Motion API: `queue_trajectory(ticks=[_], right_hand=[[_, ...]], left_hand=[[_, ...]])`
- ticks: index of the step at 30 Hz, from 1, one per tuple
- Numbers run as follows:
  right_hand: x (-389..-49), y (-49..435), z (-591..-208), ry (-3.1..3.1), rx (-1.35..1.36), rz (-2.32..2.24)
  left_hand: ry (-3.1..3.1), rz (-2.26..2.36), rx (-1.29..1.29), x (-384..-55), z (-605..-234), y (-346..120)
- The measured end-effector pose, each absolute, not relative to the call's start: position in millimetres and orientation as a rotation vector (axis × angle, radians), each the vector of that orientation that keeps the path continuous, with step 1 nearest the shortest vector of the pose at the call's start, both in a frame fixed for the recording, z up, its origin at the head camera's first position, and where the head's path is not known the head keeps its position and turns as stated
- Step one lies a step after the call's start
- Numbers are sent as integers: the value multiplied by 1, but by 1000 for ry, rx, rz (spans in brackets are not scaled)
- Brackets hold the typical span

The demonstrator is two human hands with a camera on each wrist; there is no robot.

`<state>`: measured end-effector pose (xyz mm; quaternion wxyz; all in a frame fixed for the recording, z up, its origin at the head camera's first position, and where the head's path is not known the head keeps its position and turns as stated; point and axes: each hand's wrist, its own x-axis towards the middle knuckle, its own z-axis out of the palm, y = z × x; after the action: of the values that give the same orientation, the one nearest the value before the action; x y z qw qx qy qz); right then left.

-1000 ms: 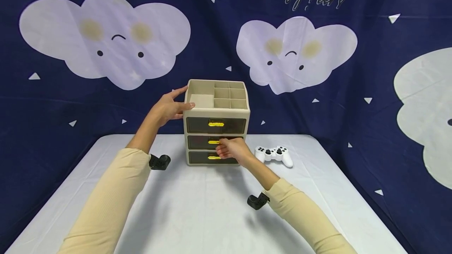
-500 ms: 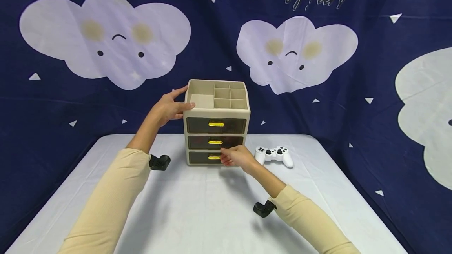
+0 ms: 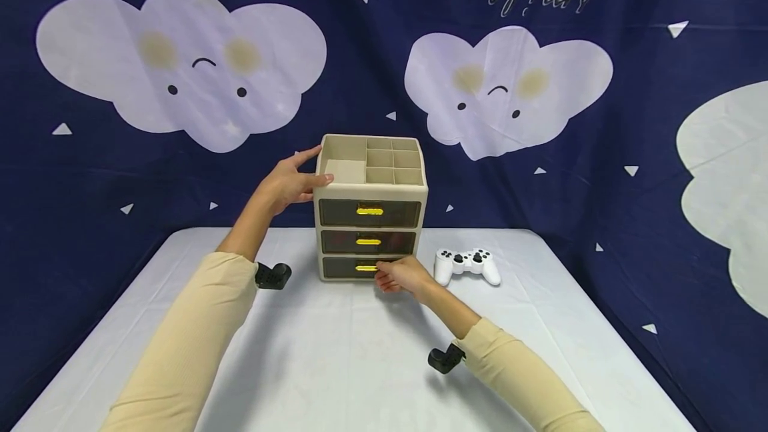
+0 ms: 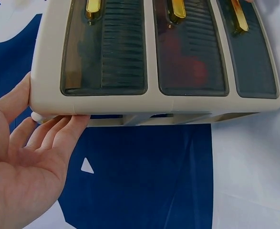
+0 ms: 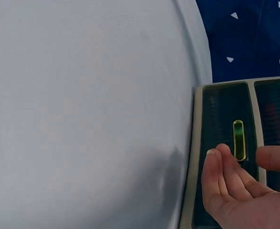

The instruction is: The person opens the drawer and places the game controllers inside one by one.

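Observation:
A beige desktop drawer organizer point(image 3: 370, 190) stands at the back of the table, with three dark see-through drawers and gold handles. My left hand point(image 3: 287, 184) grips its upper left edge, the thumb over the top rim and the other fingers along the side wall. At the bottom drawer point(image 3: 339, 268), my right hand point(image 3: 403, 276) has its fingertips by the right end of the gold handle point(image 5: 239, 140). In the right wrist view the thumb and fingers are spread apart around that handle. All three drawers sit closed. Something red point(image 4: 187, 69) shows through the middle one.
A white game controller point(image 3: 467, 267) lies on the table right of the organizer, close to my right hand. The organizer's top holds one large compartment point(image 3: 345, 171) and several small ones point(image 3: 393, 160). A navy cloud-patterned cloth point(image 3: 366, 72) hangs behind the white-covered table point(image 3: 348, 352).
My right hand has moved down from the middle drawer's handle to the bottom drawer's handle. The left hand keeps its hold on the organizer.

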<state>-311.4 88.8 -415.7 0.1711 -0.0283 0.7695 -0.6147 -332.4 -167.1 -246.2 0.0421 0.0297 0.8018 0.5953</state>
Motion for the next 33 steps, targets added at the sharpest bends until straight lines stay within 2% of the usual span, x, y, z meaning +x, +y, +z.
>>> queue_trajectory(ticks=[20,33], right_hand=[[-322,75,-423,2125,-40,-1822],[-316,77,-424,2118,-32,-1822]], left_hand=[[2446,1827,99,-334,-243,-167],[2440,1831,86,-335,-246,-168]])
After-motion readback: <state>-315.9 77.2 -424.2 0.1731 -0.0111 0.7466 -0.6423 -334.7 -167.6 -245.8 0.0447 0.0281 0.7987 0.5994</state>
